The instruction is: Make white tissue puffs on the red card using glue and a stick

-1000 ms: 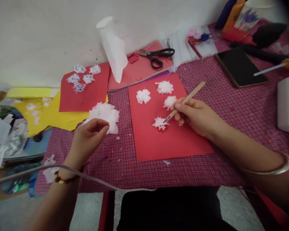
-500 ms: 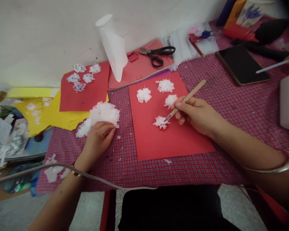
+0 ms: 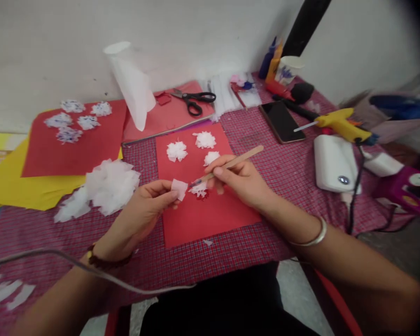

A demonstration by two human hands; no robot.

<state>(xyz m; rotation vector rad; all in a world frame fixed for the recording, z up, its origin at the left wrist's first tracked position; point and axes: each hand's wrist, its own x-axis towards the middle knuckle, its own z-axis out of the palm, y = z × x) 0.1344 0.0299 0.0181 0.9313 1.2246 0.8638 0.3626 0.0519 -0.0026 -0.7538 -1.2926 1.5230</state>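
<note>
My left hand (image 3: 152, 205) pinches a small square of white tissue paper (image 3: 179, 188) over the red paper sheet (image 3: 185, 228). In my right hand (image 3: 240, 179) is a wooden craft stick (image 3: 243, 157), held like a pen; its dark-stained tip is close to the tissue square, and I cannot tell whether they touch. Just under the tip, a partly built white tissue puff (image 3: 199, 190) sits on the sheet with wet-looking red marks at its lower edge. Several finished white puffs, among them one at the upper left (image 3: 177, 151), lie farther up. A pile of loose tissue squares (image 3: 112, 186) rests left of the sheet.
Another red sheet (image 3: 101, 161) carries several blue-speckled puffs. Behind lie black-handled scissors (image 3: 196, 98) and a rolled white paper cone (image 3: 133, 88). To the right are a phone (image 3: 282, 121), a yellow glue gun (image 3: 339, 123) and a white box (image 3: 336, 163). A pale cable (image 3: 126, 281) crosses in front.
My left hand has moved from the tissue pile to the red sheet with one tissue square. The stick's tip has lifted off the puff towards it. The view has turned right.
</note>
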